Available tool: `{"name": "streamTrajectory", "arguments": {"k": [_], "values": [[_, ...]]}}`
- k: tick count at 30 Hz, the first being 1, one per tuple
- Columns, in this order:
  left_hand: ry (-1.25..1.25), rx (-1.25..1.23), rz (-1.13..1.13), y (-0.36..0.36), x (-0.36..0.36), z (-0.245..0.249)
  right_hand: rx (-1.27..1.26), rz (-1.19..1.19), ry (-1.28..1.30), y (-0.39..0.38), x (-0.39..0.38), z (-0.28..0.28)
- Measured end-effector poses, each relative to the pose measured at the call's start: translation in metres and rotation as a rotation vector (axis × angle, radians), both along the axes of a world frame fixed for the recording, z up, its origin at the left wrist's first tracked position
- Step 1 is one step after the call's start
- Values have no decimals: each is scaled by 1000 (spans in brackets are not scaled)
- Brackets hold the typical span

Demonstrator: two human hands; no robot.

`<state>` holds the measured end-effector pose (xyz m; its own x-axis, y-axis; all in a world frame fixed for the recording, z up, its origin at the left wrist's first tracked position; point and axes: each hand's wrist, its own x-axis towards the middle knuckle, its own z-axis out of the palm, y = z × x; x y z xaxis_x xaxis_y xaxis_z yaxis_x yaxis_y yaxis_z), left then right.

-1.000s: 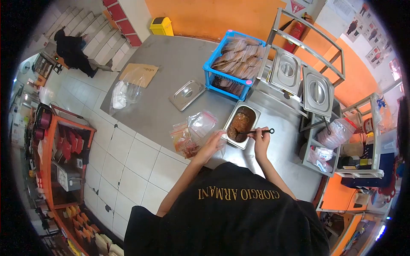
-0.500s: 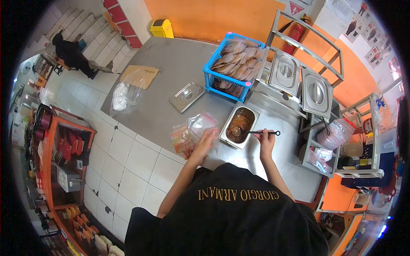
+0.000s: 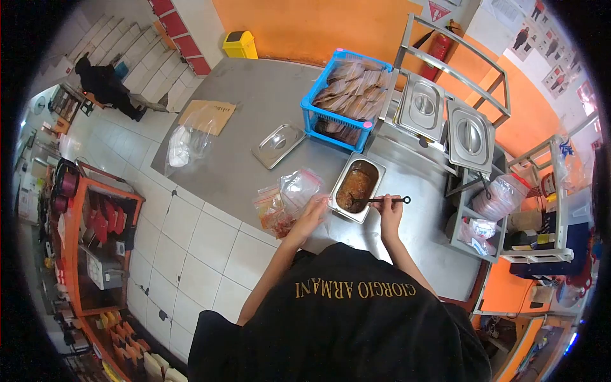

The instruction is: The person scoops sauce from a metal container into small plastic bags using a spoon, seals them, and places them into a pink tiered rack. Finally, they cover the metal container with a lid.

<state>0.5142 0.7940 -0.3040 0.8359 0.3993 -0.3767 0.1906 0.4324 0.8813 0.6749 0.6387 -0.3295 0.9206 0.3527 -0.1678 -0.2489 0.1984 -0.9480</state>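
Note:
A rectangular steel pan (image 3: 377, 170) holds brown, chunky sauce (image 3: 358, 183) in front of me. My right hand (image 3: 389, 213) grips the black handle of a ladle (image 3: 400, 200), whose bowl is down in the sauce near the pan's front end. Beside the pan's left rim, my left hand (image 3: 310, 218) pinches a clear plastic bag (image 3: 324, 213). Just left of that hand lie more clear zip bags (image 3: 301, 188), and some packets with red and orange contents (image 3: 273, 213) sit at the table's edge.
A steel lid (image 3: 279, 145) lies left of a blue crate (image 3: 337, 105) filled with flat brown packets. Two lidded pans (image 3: 422, 107) stand in a metal frame at right. Brown paper (image 3: 216, 114) and a plastic bag (image 3: 186, 145) lie far left. A person (image 3: 105, 86) is near the stairs.
The ladle has shifted slightly left and its bowl has sunk deeper into the sauce. My left hand has moved a little right, bringing the bag up to the pan's rim.

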Motion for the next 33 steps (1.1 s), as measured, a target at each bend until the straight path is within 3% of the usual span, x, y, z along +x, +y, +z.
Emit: {"name": "streamTrajectory", "arguments": {"k": [4, 8, 10, 14, 23, 25, 26, 28, 33], "values": [[37, 88, 10, 0, 1, 23, 66, -53, 158, -11, 3, -4], [5, 278, 2, 7, 1, 12, 100, -72, 209, -18, 8, -1], [-108, 541, 62, 10, 2, 4, 124, -65, 170, -20, 10, 3], [-170, 596, 117, 12, 3, -1, 190, -45, 75, -21, 14, 10], [-135, 1000, -47, 22, 14, 31, 131, -132, 178, -23, 19, 11], [-116, 1264, -179, 30, 20, 39, 133, -117, 155, -22, 20, 24], [-118, 1266, -180, 32, 24, 42, 136, -119, 154, -22, 22, 30], [-75, 1544, -322, 36, 34, 47, 148, -43, 42, -21, 28, 45], [-177, 1681, -432, 44, 61, 61, 115, 89, -129, -14, 39, 70]]}}
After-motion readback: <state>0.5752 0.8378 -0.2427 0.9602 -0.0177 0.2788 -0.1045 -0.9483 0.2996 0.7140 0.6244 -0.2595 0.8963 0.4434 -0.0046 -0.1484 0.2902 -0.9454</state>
